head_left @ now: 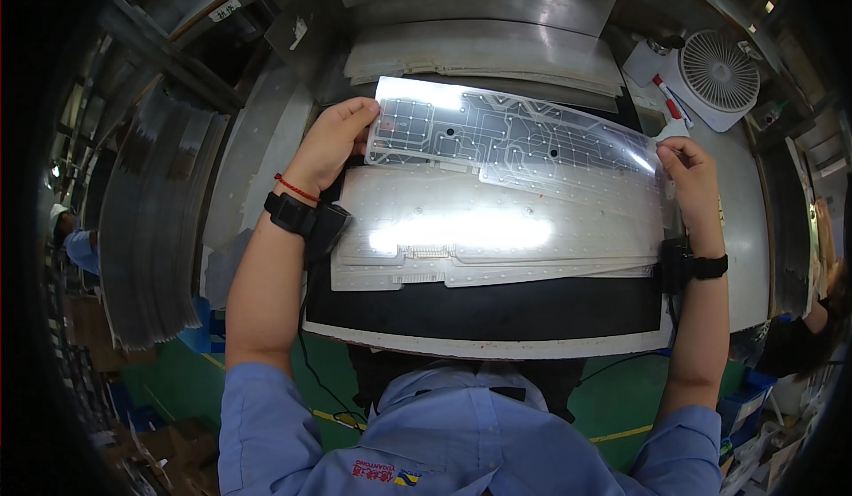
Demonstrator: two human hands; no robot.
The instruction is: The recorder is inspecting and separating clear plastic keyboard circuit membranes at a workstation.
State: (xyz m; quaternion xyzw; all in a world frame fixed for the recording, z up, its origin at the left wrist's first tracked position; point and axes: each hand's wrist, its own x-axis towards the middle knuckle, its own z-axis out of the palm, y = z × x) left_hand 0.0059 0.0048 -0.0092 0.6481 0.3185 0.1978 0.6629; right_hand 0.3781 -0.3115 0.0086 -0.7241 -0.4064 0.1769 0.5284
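Note:
A clear plastic keyboard membrane sheet (515, 137), printed with pale circuit lines and dots, is held up at a tilt between my two hands. My left hand (335, 137) pinches its left edge near the upper corner. At the opposite end my right hand (688, 177) grips the right edge between thumb and fingers. Below the raised sheet lies a stack of similar translucent sheets (497, 203) on a black mat (479, 308); bright light glares off the stack. Black bands with small boxes sit on both my wrists.
More pale sheets (488, 52) are piled at the back. A white fan (721, 74) stands at the back right, beside a red-and-white marker (667, 97). Tall sheet stacks (155, 221) rise at the left. The table's white front edge (479, 347) is near my body; cables hang from both wrists.

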